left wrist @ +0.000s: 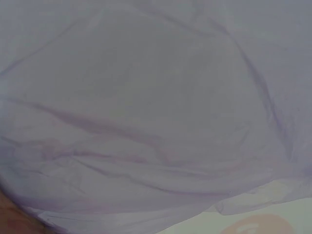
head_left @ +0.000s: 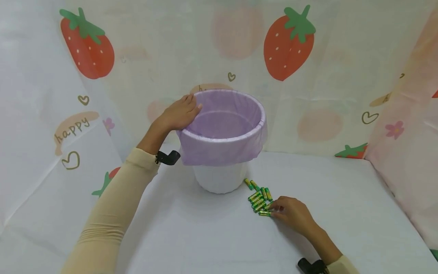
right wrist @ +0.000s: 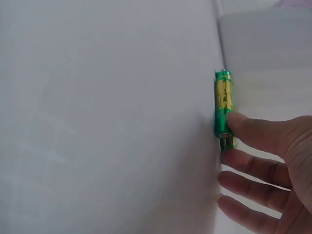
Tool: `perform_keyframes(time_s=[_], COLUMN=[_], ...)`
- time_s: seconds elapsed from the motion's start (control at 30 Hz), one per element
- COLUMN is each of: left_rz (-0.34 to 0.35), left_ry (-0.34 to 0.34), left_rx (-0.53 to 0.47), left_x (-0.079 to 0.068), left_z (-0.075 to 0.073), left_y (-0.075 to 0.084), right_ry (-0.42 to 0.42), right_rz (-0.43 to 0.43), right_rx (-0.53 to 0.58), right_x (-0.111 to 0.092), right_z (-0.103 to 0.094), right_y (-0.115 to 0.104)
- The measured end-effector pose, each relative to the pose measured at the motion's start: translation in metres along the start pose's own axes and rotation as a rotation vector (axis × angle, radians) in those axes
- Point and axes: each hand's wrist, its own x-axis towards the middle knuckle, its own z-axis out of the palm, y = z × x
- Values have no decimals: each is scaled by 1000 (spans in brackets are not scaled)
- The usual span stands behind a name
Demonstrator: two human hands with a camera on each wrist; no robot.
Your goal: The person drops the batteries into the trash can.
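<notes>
**Left hand [head_left: 181, 113] on the bin [head_left: 220, 179], right hand [head_left: 292, 215] at the batteries [head_left: 254, 196]**

In the head view, the white bin stands upright on the table [head_left: 325, 190]. Its purple liner [head_left: 222, 152] is folded outward over the rim, presumably so that it does not slip inside. The left hand grips the left part of this rim, fingers bent over the edge, probably to steady the bin. The green and gold batteries lie on their sides, near and to the right of the bin, several side by side. The right hand comes to the near, right edge of the cluster, likely because the outermost ones are easiest to reach.

In the left wrist view, creased liner fills most of the picture; only a sliver of hand shows, so the grip cannot be judged there.

In the right wrist view, the thumb [right wrist: 251, 129] touches one battery near its end, and another shows between thumb and forefinger [right wrist: 253, 163]. The other fingers are spread. Whether a battery is pinched, I cannot tell.
</notes>
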Motion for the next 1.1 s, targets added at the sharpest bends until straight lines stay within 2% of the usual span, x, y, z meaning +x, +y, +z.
perform_keyframes(time_s=[0.23,0.37,0.57,0.77,0.93,1.1], left_rz=[33,27,4,0,-13,-16], left_ry=[19,19,15,20,20,24], left_rx=[23,12,-13,-21,-24,-26], left_x=[5,-2,-11,-5,-3,-1], left_z=[-2,1,8,9,6,6], left_y=[2,-1,-8,-8,-5,-3], right_ry=[7,-25,-61,-66,-90,-66], right_rz=[43,59,36,34,54,49], right_rx=[-20,0,22,15,65,105], right_x=[2,3,3,6,7,6], right_z=[3,13,23,18,10,0], right_y=[-1,-2,-1,3,5,8])
